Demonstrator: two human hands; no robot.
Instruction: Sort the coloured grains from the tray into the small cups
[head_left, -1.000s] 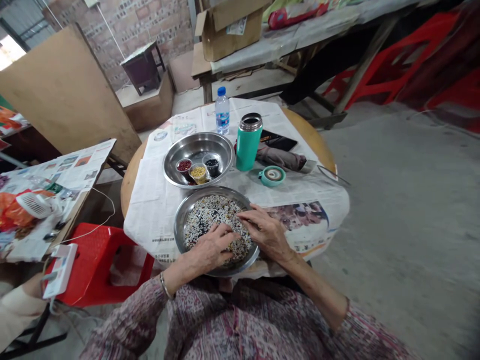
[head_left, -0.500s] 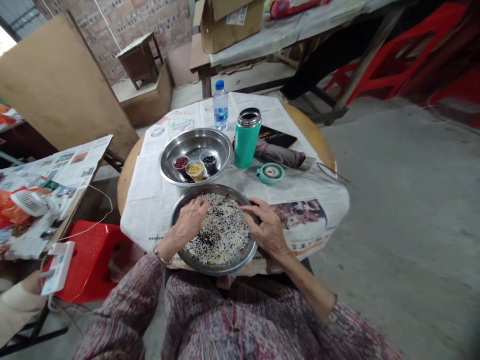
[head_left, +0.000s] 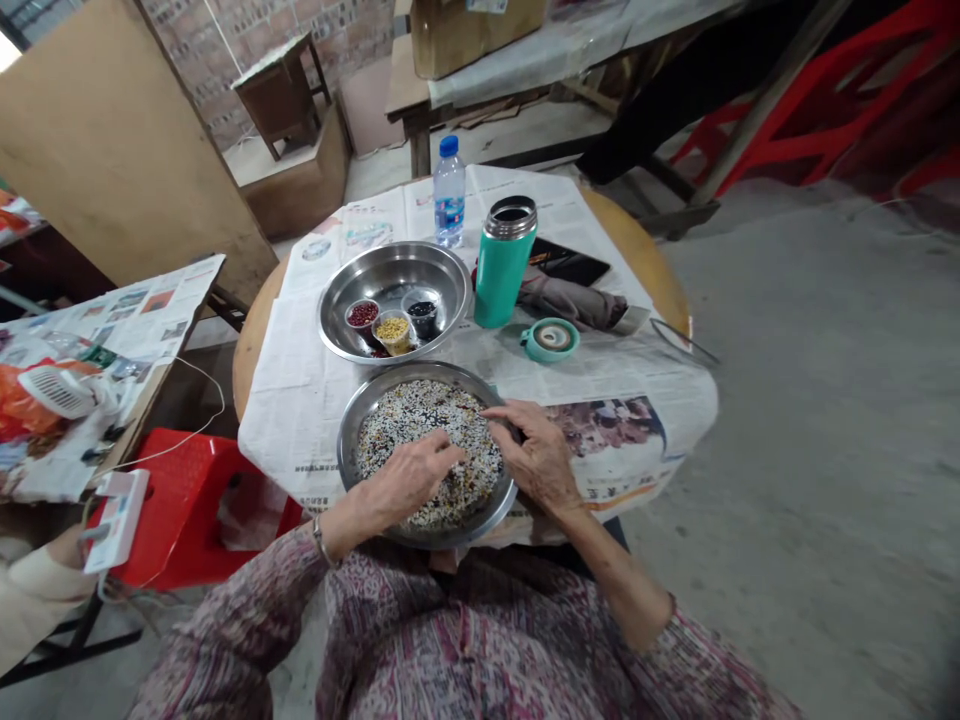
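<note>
A round steel bowl sits close to me, spread with mixed grains in white, black and yellow. My left hand is over the middle of the grains, its fingers bent and drawn together; whatever the fingertips hold is too small to make out. At the right rim is my right hand, thumb and forefinger reaching inward over the grains and held apart. Behind, a larger steel basin contains three clear cups: one of red beans, one of yellow grains, one of black beans.
Newspaper covers the round table. On it stand a water bottle, an uncapped green flask, its lid and a folded umbrella. A red stool is at left, near another person's sleeve and a power strip.
My left hand has moved right and slightly nearer to me, from the bowl's left side to its middle. My right hand stays at the right rim. The view has shifted slightly.
</note>
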